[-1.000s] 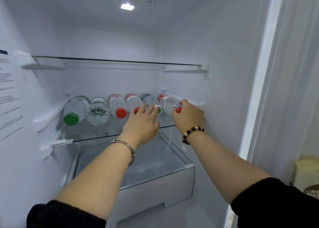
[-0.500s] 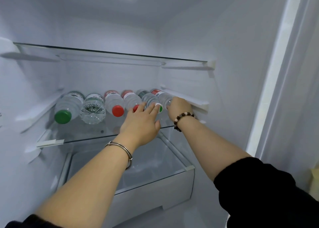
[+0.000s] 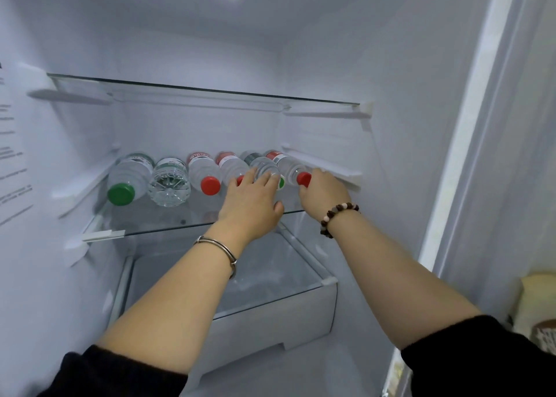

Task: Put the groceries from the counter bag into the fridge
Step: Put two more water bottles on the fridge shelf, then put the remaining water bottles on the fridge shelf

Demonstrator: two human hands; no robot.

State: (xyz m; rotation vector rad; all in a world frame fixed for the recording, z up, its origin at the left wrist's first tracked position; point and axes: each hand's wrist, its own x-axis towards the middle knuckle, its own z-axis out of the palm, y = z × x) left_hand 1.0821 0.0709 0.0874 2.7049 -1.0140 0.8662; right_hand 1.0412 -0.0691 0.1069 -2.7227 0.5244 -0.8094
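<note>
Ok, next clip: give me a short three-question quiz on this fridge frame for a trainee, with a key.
1. How many bottles lie on the glass shelf?
2. True or false: the second bottle from the left lies with its cap towards the camera.
3. Where does the right hand touch the rightmost bottle? A its base; B its red cap; C its label.

Key
1. Six.
2. False: its base faces the camera.
3. B.
</note>
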